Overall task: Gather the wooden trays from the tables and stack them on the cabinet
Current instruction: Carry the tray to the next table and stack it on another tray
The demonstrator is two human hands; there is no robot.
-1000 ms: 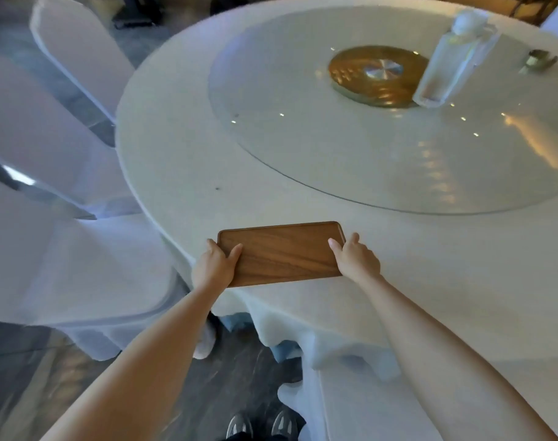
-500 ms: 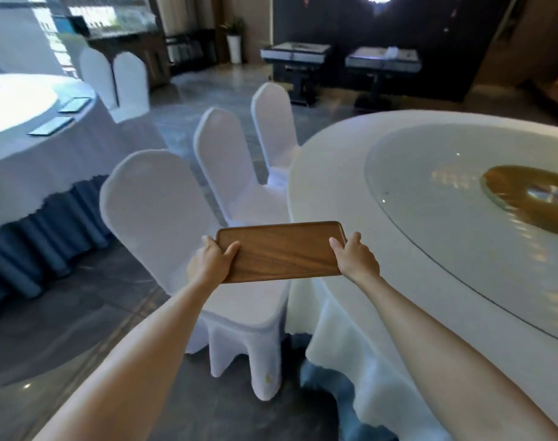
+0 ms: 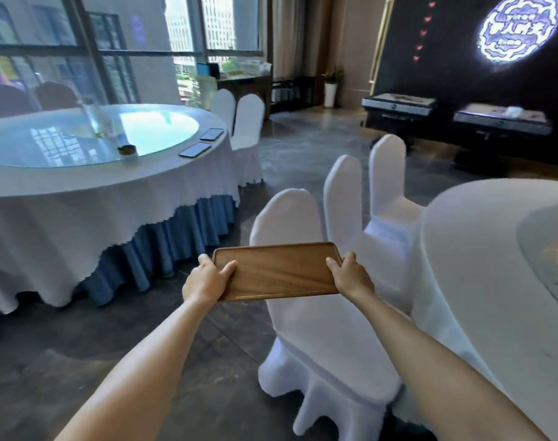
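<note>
The wooden tray (image 3: 276, 270) is carried in the air, clear of both benches, above the back of a covered chair (image 3: 290, 224). Each short end is clamped by one grip: the left hand (image 3: 207, 280) and the right hand (image 3: 350, 275), thumbs over the rim, so the tray is kept level and balanced. Two more trays (image 3: 202, 143) are seen flat near the edge of the far bench (image 3: 112, 192). Open floor (image 3: 287, 163) is available between the benches for passage; chair backs are to be avoided.
</note>
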